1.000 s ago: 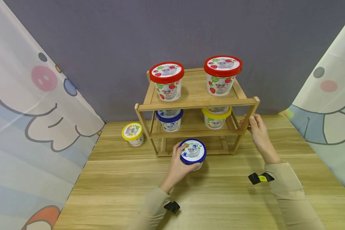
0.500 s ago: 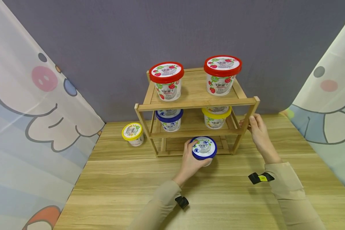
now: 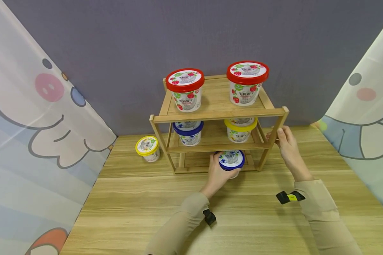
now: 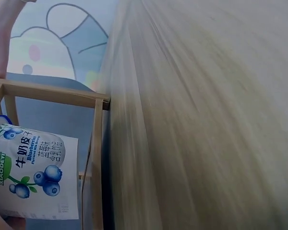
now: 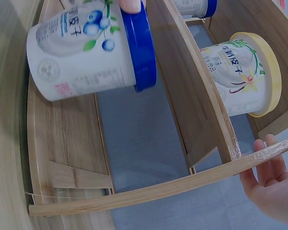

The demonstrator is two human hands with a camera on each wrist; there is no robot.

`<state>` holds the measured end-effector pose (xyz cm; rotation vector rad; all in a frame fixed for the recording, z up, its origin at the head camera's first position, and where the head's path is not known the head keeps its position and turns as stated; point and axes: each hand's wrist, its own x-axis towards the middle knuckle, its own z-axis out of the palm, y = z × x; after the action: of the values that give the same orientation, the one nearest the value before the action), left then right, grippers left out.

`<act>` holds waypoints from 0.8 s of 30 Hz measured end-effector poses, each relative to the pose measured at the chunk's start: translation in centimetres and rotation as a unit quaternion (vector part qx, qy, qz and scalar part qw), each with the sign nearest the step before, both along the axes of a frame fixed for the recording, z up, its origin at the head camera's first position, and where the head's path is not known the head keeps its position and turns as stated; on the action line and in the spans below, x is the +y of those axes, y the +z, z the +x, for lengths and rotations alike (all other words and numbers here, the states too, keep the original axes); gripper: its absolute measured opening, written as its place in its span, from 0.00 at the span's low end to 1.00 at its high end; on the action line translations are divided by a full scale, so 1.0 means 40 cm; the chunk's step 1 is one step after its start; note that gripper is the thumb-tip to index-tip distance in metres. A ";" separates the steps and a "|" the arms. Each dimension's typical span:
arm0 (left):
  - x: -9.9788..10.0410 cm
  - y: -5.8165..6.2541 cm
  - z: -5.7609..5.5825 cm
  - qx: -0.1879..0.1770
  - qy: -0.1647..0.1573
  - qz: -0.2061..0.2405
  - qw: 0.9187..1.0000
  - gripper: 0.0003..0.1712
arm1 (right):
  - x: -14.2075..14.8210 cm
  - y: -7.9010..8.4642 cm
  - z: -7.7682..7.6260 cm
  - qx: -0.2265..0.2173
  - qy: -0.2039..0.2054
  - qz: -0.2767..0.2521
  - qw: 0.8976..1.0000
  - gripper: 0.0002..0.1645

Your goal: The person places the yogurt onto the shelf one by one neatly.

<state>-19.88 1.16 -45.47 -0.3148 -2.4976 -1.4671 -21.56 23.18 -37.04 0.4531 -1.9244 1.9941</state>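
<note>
My left hand (image 3: 217,176) grips a white tub with a blue lid (image 3: 232,160) by its left and near sides, at the front of the lowest shelf (image 3: 194,161). Blueberries are printed on this tub (image 4: 33,177), which is tilted in the right wrist view and held off the shelf boards. My right hand (image 3: 288,148) holds the right front post of the three-tier wooden shelf rack (image 3: 220,115). In the right wrist view its fingers (image 5: 278,165) wrap round that post.
Two red-lidded tubs, one left (image 3: 186,90) and one right (image 3: 247,84), stand on the top tier. The middle tier bears a blue-lidded tub (image 3: 189,137) and a yellow-lidded tub (image 3: 239,134). Another yellow-lidded tub (image 3: 148,148) stands on the table, left of the rack.
My left hand has carried the blue-lidded tub rightward and slightly forward, to the lowest shelf's front right. My right hand has stayed on the post.
</note>
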 end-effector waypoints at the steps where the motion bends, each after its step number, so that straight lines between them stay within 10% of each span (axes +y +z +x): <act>1: 0.004 -0.001 -0.002 -0.002 0.000 0.000 1.000 0.44 | -0.002 0.004 0.003 0.000 -0.001 -0.001 1.000 0.09; 11: 0.037 -0.011 -0.023 -0.049 0.006 -0.004 0.999 0.47 | -0.002 0.003 0.004 0.000 0.002 0.007 1.000 0.10; 24: 0.061 -0.011 -0.068 -0.014 -0.002 -0.009 1.000 0.49 | -0.007 0.010 0.007 0.006 0.003 -0.015 1.000 0.10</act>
<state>-22.59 3.62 -45.90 -0.3051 -2.5345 -1.4628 -21.27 22.91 -36.63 0.4643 -1.8847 2.0169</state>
